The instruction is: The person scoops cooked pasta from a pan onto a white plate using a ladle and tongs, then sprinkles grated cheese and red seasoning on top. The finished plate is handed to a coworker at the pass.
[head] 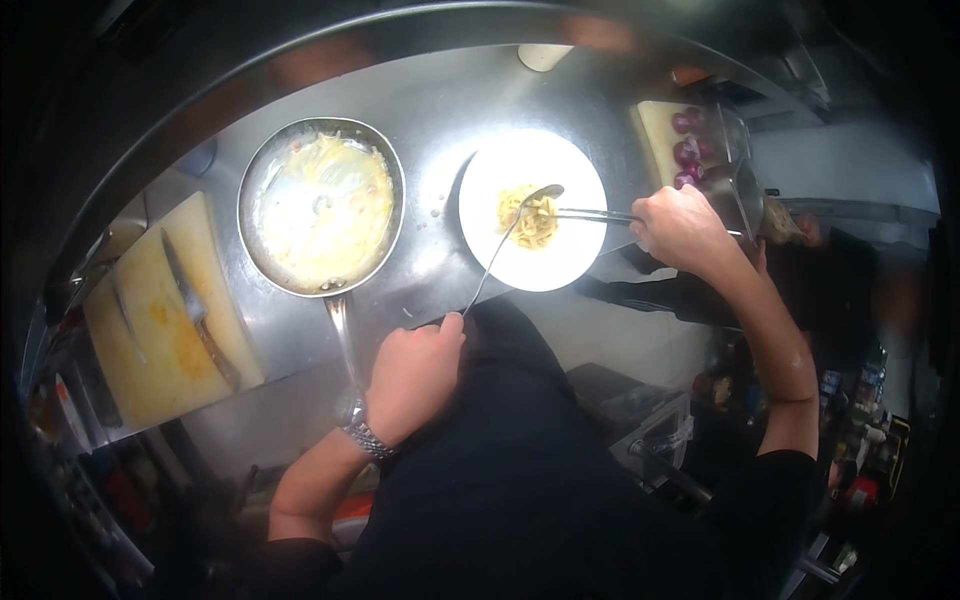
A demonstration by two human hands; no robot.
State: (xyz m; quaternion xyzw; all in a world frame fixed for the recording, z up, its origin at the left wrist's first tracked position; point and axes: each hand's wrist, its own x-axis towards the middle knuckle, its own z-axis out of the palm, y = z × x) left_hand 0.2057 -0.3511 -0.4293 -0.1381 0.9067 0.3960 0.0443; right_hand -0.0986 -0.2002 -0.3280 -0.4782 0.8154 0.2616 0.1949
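My left hand (pixel 420 371), with a metal watch at its wrist, is shut on the handle of a metal spoon (pixel 491 262). The spoon's bowl lies over a small mound of pasta (pixel 529 225) on a round white plate (pixel 480 259). From the right, my right hand (pixel 679 225) grips metal tongs or tweezers (pixel 596 216), whose tips reach the pasta; whether they are apart is hard to tell. Left of the plate stands a frying pan (pixel 322 206) with pasta and a pale, creamy sauce, its metal handle pointing towards me.
A knife (pixel 191 307) lies on a stained cutting board (pixel 142 300) at the left. Peeled red onions (pixel 686 152) sit on a board (pixel 652 139) beside metal containers (pixel 739 187) at the right. A pale cup (pixel 544 56) stands at the back. Another person (pixel 817 270) is at the right.
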